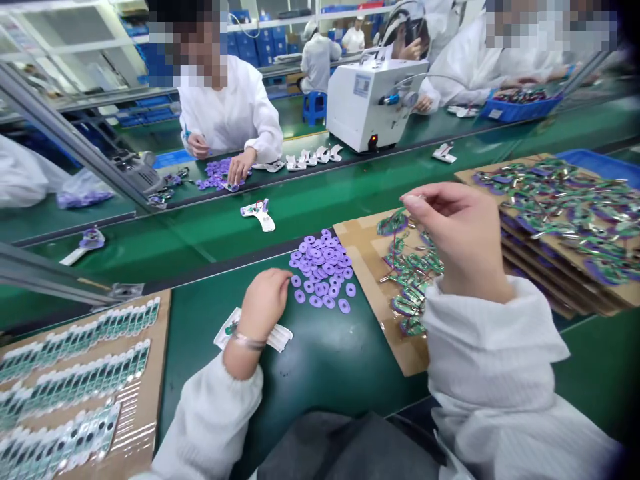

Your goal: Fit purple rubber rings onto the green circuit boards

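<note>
Green bench [320, 373]: left hand [265, 300] curled, grip unclear, beside one purple-ring heap [323, 263]; right hand [460, 233] pinches one green board [393, 223].

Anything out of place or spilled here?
Nothing looks damaged. The purple rings sit in a loose heap by the left hand, a few strays at its near edge. The right hand pinches a small circuit board above the cardboard sheet.

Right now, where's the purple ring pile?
Head view: the purple ring pile lies on the green bench, right of the left hand, left of the cardboard sheet where the right hand pinches a green part.
</note>
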A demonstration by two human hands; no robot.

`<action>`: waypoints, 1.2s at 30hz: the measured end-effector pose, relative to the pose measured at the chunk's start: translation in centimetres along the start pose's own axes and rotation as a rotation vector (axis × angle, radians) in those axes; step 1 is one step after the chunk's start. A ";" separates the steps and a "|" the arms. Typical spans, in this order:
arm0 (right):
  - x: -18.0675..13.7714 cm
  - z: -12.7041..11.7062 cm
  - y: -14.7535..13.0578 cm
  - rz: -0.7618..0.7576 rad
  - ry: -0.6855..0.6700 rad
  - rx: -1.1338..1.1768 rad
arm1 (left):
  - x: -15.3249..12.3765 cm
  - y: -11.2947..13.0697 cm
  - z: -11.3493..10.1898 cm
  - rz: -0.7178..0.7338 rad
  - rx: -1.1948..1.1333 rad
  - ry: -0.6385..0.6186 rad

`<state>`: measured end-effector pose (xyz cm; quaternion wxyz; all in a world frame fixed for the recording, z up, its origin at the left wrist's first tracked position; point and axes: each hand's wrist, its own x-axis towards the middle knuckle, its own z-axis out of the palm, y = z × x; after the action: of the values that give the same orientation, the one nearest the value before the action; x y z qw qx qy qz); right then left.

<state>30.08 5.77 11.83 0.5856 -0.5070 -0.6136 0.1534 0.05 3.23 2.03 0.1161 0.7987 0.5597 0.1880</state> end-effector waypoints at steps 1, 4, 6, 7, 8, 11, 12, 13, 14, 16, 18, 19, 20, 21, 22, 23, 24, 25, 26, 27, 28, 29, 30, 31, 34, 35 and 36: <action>-0.4 0.6 -1.1 -0.026 -0.014 0.089 | 1.0 0.2 0.8 -0.006 -0.006 -0.010; -1.5 2.1 -3.8 -0.092 -0.038 0.361 | 2.8 0.1 3.0 -0.031 -0.050 -0.039; -2.0 3.0 -4.9 -0.114 -0.027 0.484 | 3.0 -0.1 3.7 -0.046 -0.099 -0.050; -2.1 3.4 -5.2 -0.122 -0.025 0.506 | 3.0 -0.2 3.8 -0.054 -0.133 -0.052; -2.2 3.9 -5.3 -0.126 -0.037 0.494 | 2.9 -0.2 3.6 -0.061 -0.169 -0.051; -2.3 5.5 -5.1 -0.147 -0.252 0.278 | 2.5 0.1 2.0 -0.109 -0.352 -0.016; -2.3 6.0 -4.9 -0.170 -0.371 0.189 | 2.4 0.3 1.2 -0.142 -0.515 0.012; -2.3 6.6 -4.7 -0.205 -0.485 0.122 | 2.3 0.6 0.4 -0.180 -0.725 0.049; -2.4 7.2 -4.5 -0.235 -0.576 0.086 | 2.2 0.9 -0.3 -0.211 -0.963 0.095; -2.6 8.3 -4.3 -0.234 -0.659 0.088 | 2.1 1.5 -1.7 -0.241 -1.393 0.190; -2.9 9.2 -4.3 -0.182 -0.654 0.120 | 1.9 2.1 -2.5 -0.233 -1.612 0.250; -3.1 9.6 -4.3 -0.176 -0.637 0.123 | 1.9 2.4 -2.8 -0.229 -1.672 0.260; -3.3 9.9 -4.3 -0.192 -0.613 0.113 | 1.8 2.6 -2.9 -0.227 -1.706 0.261; -3.5 10.2 -4.4 -0.231 -0.582 0.091 | 1.7 2.8 -3.0 -0.229 -1.722 0.255; -3.7 10.4 -4.4 -0.280 -0.545 0.064 | 1.7 3.0 -3.1 -0.229 -1.727 0.252; -3.9 10.6 -4.4 -0.328 -0.513 0.039 | 1.6 3.2 -3.1 -0.229 -1.727 0.253; -4.0 10.8 -4.3 -0.371 -0.489 0.022 | 1.5 3.4 -3.1 -0.231 -1.726 0.256; -4.1 10.9 -4.3 -0.401 -0.479 0.014 | 1.4 3.5 -3.2 -0.233 -1.727 0.257; -4.2 10.9 -4.3 -0.424 -0.477 0.015 | 1.3 3.6 -3.2 -0.234 -1.732 0.259; -4.1 10.9 -4.2 -0.436 -0.483 0.022 | 1.3 3.7 -3.2 -0.238 -1.741 0.258; -4.1 10.8 -4.2 -0.438 -0.489 0.036 | 1.2 3.7 -3.3 -0.242 -1.755 0.257; -4.0 10.7 -4.3 -0.432 -0.490 0.054 | 1.2 3.7 -3.4 -0.243 -1.772 0.253; -3.9 10.5 -4.3 -0.419 -0.484 0.072 | 1.2 3.7 -3.5 -0.238 -1.789 0.244; -3.8 10.3 -4.4 -0.404 -0.473 0.086 | 1.2 3.6 -3.6 -0.228 -1.802 0.231; -3.7 9.9 -4.7 -0.356 -0.425 0.053 | 1.2 3.5 -3.7 -0.173 -1.788 0.181; -3.7 9.8 -4.8 -0.353 -0.418 0.029 | 1.2 3.5 -3.7 -0.153 -1.767 0.172; -3.8 9.8 -4.9 -0.360 -0.414 0.009 | 1.2 3.4 -3.7 -0.133 -1.738 0.168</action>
<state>18.60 4.58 10.93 0.4678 -0.3449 -0.7998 0.1501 1.70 3.09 6.96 0.6529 0.3767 0.2703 0.5989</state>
